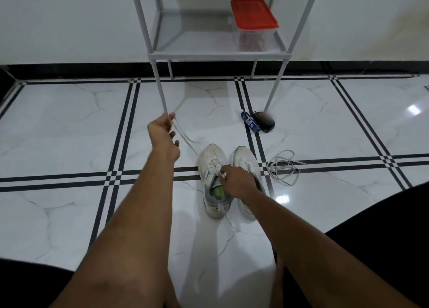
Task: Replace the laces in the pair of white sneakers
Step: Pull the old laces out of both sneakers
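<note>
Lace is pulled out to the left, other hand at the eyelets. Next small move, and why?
Probably keep drawing the lace up and away with the left hand until its end clears the eyelet. It runs taut from that hand to the left sneaker, where the right hand pinches at the eyelets, steadying the shoe. A loose lace lies coiled beside the right sneaker.

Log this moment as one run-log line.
left hand: pulls lace taut | right hand: pinches lacing on left sneaker | right sneaker: unlaced | loose lace: floor, right of pair
</note>
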A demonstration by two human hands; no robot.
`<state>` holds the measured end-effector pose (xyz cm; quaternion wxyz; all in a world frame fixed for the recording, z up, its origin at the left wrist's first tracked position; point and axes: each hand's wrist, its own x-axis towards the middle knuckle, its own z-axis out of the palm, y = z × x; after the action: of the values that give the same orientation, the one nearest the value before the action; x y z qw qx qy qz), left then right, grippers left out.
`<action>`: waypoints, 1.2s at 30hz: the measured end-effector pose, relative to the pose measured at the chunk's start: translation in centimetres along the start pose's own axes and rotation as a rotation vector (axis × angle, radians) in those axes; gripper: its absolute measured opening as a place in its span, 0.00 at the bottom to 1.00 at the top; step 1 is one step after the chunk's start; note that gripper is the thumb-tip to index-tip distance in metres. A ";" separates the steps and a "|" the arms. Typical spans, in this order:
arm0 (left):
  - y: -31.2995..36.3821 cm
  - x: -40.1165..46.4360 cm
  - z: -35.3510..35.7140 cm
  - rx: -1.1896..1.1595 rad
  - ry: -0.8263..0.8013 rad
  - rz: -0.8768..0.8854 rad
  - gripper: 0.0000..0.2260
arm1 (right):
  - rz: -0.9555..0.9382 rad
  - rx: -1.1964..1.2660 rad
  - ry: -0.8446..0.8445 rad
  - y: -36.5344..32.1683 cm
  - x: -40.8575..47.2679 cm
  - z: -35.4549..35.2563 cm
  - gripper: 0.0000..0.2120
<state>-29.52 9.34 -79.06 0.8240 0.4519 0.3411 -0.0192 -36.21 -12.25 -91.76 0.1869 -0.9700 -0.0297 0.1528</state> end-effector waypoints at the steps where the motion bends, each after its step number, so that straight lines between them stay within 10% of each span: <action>1: 0.1 0.6 -0.6 0.012 0.046 0.003 0.09 | 0.003 0.010 0.000 -0.1 0.0 0.0 0.13; 6: -4.0 3.5 -5.5 0.533 0.361 -0.159 0.22 | 0.034 0.240 0.013 -0.3 0.2 -0.2 0.09; 15: -12.4 0.8 -4.8 1.513 -0.364 0.003 0.09 | 0.118 0.514 -0.083 -1.7 1.7 -1.2 0.03; 22: -14.0 2.0 -5.2 1.476 -0.290 0.259 0.20 | 0.129 0.425 -0.052 -1.1 1.6 -1.0 0.19; 30: -14.1 2.0 -4.8 1.438 -0.253 0.315 0.16 | 0.313 1.269 -0.053 -3.3 2.9 -11.1 0.10; 36: -14.5 1.6 -4.6 1.438 -0.273 0.361 0.13 | 0.287 1.263 0.353 0.6 3.6 -15.0 0.25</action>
<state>-35.76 4.72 -92.23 0.3512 0.9210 0.0598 -0.1574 -28.15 -17.68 -79.75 0.6986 -0.6790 0.2258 0.0032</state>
